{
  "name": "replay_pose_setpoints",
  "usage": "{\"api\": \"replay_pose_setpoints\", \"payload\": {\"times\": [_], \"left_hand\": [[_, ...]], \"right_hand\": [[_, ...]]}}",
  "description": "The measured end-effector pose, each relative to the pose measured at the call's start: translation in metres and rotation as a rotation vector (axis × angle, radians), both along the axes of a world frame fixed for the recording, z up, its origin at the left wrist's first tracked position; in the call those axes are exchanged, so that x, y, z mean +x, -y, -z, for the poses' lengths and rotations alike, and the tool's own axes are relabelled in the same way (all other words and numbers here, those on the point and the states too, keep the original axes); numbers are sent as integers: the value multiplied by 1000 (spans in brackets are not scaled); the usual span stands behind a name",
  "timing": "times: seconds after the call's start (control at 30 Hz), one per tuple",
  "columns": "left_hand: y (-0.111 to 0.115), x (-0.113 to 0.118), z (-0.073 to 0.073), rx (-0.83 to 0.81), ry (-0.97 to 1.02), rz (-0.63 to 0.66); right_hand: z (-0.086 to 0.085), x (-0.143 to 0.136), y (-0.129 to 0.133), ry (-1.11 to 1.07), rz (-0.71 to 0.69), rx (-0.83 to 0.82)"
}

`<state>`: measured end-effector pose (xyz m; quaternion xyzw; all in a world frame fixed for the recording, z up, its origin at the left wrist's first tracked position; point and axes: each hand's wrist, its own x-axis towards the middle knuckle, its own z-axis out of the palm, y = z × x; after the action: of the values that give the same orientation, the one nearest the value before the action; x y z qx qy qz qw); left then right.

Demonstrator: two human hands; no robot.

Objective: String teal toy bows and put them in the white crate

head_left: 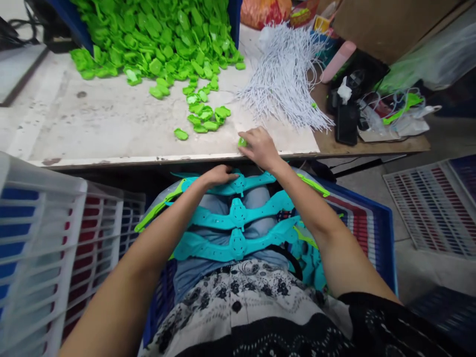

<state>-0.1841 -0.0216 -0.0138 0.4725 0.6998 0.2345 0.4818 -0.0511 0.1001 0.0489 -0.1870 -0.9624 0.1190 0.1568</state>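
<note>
Across my lap lie three turquoise plastic strips (238,244), each with a round perforated hub in the middle and some with lime-green end pieces (158,210). My left hand (220,175) rests with its fingers on the farthest turquoise strip (239,184), near its hub. At the table edge, my right hand (260,147) pinches a small lime-green plastic piece (242,142) between thumb and fingers. Several loose pieces of the same green (206,119) lie just beyond it on the table, and a single green piece (181,134) sits apart to the left.
A large heap of green pieces (167,44) spills from a blue bin (234,22). Right of it lies a bundle of white cords (284,74), then a black phone (346,123). Plastic crates flank me: a white one (63,248) left, a blue one (390,238) right.
</note>
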Motion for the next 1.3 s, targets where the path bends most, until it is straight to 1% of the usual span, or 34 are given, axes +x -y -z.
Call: {"api": "replay_pose_setpoints", "payload": {"times": [0.03, 0.1, 0.17, 0.27, 0.37, 0.43, 0.5, 0.57, 0.63, 0.7, 0.73, 0.8, 0.9, 0.97, 1.03, 1.2, 1.23, 1.3], "left_hand": [[-1, -2, -1, -30, 67, -12], [-2, -4, -1, -68, 179, -52], [-2, -4, 0, -83, 278, -104], [-4, 0, 2, -117, 411, -207], [-4, 2, 4, -122, 471, -277], [-3, 1, 4, -100, 475, -277], [-1, 0, 5, -69, 459, -225], [1, -2, 7, -33, 426, -150], [3, -1, 9, 6, 393, -115], [4, 1, 10, 48, 372, -136], [5, 2, 10, 62, 363, -154], [5, 5, 10, 63, 348, -189], [4, 8, 9, 10, 335, -253], [5, 7, 8, -20, 329, -300], [7, 7, 6, -25, 321, -327], [12, 5, 4, 18, 290, -280], [12, 5, 4, 14, 283, -279], [12, 5, 5, 1, 257, -318]], "right_hand": [[2, 12, 7, -24, -69, -36], [13, 35, 25, -42, -194, -85], [28, 53, 43, -14, -255, -87], [52, 61, 56, 35, -239, -57], [64, 57, 56, 34, -211, -61], [69, 54, 55, 4, -179, -81], [72, 52, 57, -44, -132, -132], [74, 51, 62, -103, -68, -220], [74, 51, 66, -145, 26, -329], [72, 49, 67, -127, 123, -426], [70, 47, 66, -83, 156, -462], [65, 42, 61, 34, 185, -521], [59, 33, 53, 174, 200, -586], [57, 27, 50, 208, 211, -607], [57, 23, 50, 219, 193, -605], [61, 19, 57, 227, 139, -560], [61, 20, 59, 230, 136, -550], [55, 27, 60, 206, 103, -495]]}}
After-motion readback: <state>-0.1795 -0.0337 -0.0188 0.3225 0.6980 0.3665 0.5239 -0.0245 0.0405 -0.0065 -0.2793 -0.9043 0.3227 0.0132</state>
